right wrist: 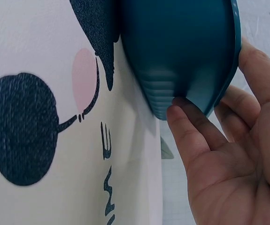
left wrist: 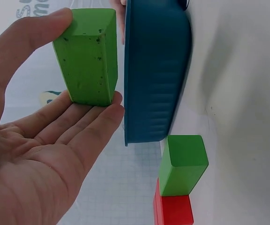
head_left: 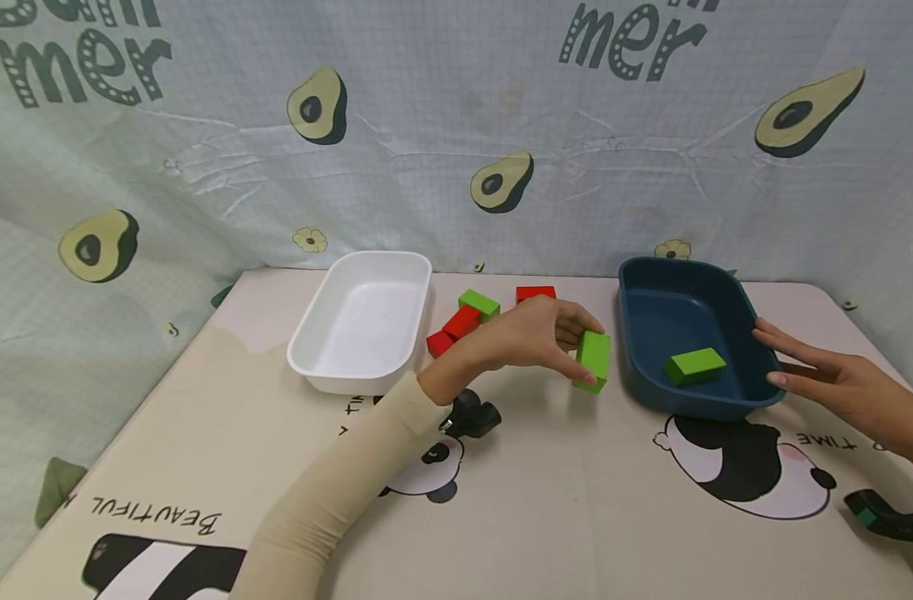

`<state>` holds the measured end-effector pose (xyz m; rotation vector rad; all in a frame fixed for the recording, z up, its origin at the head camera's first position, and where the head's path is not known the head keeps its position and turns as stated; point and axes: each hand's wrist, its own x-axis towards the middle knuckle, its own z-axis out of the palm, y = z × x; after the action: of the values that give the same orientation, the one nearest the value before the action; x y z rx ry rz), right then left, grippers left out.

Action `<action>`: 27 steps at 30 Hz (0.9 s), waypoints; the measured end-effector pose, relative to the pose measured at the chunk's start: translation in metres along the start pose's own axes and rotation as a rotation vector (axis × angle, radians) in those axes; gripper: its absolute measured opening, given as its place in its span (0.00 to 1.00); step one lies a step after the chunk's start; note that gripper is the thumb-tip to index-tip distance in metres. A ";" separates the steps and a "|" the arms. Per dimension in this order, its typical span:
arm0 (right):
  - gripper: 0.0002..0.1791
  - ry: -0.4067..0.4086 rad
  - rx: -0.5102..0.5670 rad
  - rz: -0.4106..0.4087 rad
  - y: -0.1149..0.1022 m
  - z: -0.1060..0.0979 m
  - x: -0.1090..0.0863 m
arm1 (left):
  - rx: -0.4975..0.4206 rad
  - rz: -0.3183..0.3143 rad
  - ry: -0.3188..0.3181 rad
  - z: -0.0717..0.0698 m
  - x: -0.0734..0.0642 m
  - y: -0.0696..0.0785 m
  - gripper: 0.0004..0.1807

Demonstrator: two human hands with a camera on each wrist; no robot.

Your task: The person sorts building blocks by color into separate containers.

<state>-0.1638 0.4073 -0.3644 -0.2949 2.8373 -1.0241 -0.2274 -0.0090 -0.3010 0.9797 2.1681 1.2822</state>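
Note:
My left hand (head_left: pixel 533 335) pinches a green rectangular block (head_left: pixel 595 357) between thumb and fingers, just left of the dark blue tub (head_left: pixel 677 404). In the left wrist view the held block (left wrist: pixel 84 63) stands upright against the fingertips, close to the tub's outer wall (left wrist: pixel 151 89). Inside the tub lies another green block (head_left: pixel 695 366). My right hand (head_left: pixel 839 379) touches the tub's right side near the rim with extended fingers. Seen from the right wrist, fingertips (right wrist: pixel 179 110) rest at the tub's outer wall.
To the left stands a white tub (head_left: pixel 351 385). Between the tubs lie red blocks (head_left: pixel 462 322), a green block (head_left: pixel 480 303) and another red block (head_left: pixel 536 292), partly behind my left hand. A patterned cloth hangs behind the table. Black wrist gear (head_left: pixel 887 517) shows at lower right.

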 end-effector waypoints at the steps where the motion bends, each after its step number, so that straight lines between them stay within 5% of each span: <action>1: 0.38 -0.001 0.000 0.003 0.000 0.000 0.000 | -0.003 0.002 0.000 0.000 0.000 0.000 0.30; 27: 0.38 -0.004 0.026 -0.002 0.001 0.001 0.000 | -0.046 0.039 -0.014 0.006 0.017 0.003 0.31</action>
<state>-0.1638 0.4076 -0.3661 -0.2970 2.8186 -1.0592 -0.2336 0.0087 -0.3012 1.0141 2.1091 1.3327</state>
